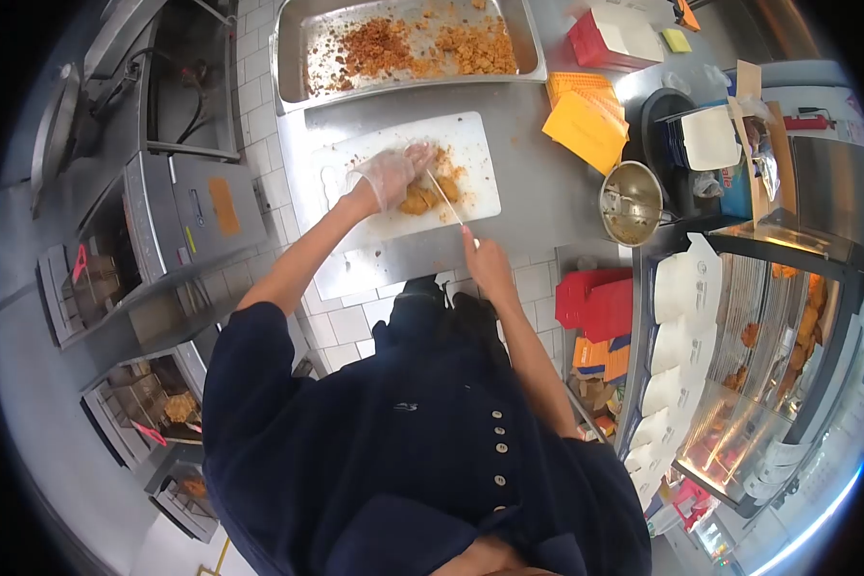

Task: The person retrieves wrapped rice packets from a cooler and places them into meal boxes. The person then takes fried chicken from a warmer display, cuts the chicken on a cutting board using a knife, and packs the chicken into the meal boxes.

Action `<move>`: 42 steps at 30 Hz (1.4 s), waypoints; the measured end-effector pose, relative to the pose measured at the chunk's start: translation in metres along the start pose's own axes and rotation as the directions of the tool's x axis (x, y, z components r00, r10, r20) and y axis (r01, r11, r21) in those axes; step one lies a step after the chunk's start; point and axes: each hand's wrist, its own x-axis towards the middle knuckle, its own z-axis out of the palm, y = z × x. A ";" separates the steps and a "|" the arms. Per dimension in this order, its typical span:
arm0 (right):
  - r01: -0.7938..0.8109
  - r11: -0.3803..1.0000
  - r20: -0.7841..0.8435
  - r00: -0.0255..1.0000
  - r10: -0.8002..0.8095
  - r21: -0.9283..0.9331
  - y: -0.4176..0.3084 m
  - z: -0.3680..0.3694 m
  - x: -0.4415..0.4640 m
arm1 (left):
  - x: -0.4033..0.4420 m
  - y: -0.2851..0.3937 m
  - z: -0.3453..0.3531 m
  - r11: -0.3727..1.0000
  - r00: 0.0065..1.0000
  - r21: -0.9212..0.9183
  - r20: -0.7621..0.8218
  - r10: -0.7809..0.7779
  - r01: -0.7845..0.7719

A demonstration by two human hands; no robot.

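On a white cutting board [480, 173] lies golden-brown breaded fried food [418, 201], with crumbs scattered round it. My left hand [392, 177], in a clear plastic glove, is over the board with its fingers bent against the food near the knife tip. The exact grip of those fingers is partly hidden. Bare, my right hand [491, 266] is closed round the handle of a knife [445, 199] at the board's near edge. Its thin blade slants up and left across the food toward the gloved fingers.
Beyond the board stands a deep metal tray [413, 88] with brown crumbs and chopped pieces. To the right are yellow cartons [588, 120], a metal bowl [631, 204] and a red-and-white box [616, 38]. A heated display cabinet [758, 336] holds fried food; fryers [192, 206] stand left.
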 end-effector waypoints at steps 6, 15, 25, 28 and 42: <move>0.031 0.998 0.085 0.996 -0.037 0.063 0.024 0.015 0.020 | -0.003 -0.008 -0.006 0.999 1.000 -0.042 0.012 -0.005 0.006; 0.039 0.999 0.150 0.988 -0.038 -0.007 -0.025 0.018 -0.007 | -0.054 -0.016 0.017 0.995 0.995 0.017 -0.031 -0.098 0.099; 0.052 0.998 0.221 0.973 -0.061 0.047 -0.035 0.008 -0.007 | -0.074 -0.019 -0.014 0.993 0.996 0.099 -0.063 -0.063 0.069; 0.057 0.997 0.246 0.967 -0.068 0.054 -0.037 0.005 -0.015 | -0.089 -0.004 -0.014 0.989 0.993 0.090 0.005 -0.118 0.117; 0.250 0.932 0.076 0.958 -0.278 0.262 0.018 0.038 -0.013 | -0.102 0.024 0.055 0.832 0.821 -0.517 -0.374 -0.431 0.201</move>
